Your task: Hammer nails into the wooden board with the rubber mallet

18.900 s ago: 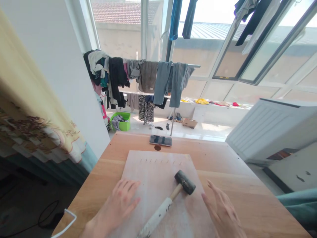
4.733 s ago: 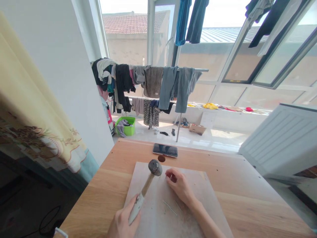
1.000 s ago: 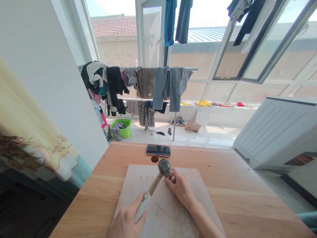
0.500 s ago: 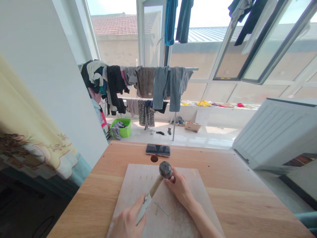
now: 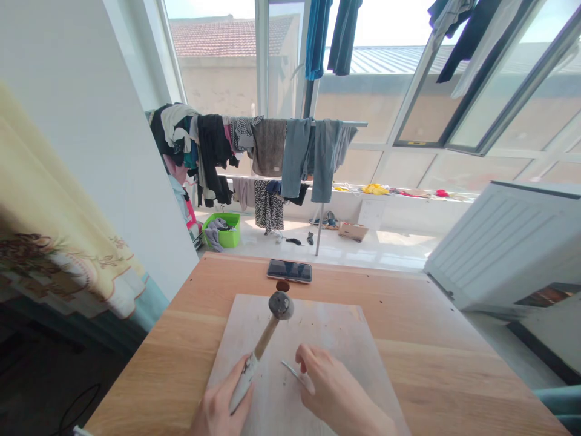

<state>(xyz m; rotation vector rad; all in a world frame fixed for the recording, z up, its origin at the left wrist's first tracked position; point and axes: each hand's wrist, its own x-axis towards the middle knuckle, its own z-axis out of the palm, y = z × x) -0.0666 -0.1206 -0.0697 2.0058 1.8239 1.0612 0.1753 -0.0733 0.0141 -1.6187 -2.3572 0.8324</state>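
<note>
My left hand (image 5: 222, 399) is wrapped round the pale, worn grip of a mallet (image 5: 267, 336), whose dark round head is raised over the board. Below it lies a whitish wooden board (image 5: 245, 363) on the table. My right hand (image 5: 333, 387) is low over the board's middle, its fingers curled together; what they pinch, if anything, is hidden. Beside those fingers a thin silver nail (image 5: 293, 370) lies flat, partly covered by the hand. Toward the board's far side, several tiny nails or marks show in a row, too small to make out well.
A phone (image 5: 289, 270) lies at the far edge of the wooden table (image 5: 422, 339), near a round dark hole (image 5: 282, 285). Past the table stand a loaded clothes rack (image 5: 345, 124) and a green basket (image 5: 232, 236). A curtain (image 5: 68, 224) hangs at left.
My right hand has come back from the board's far part to the nails at its middle. The mallet has shifted left. Of two crossed nails, only one shows clearly now.
</note>
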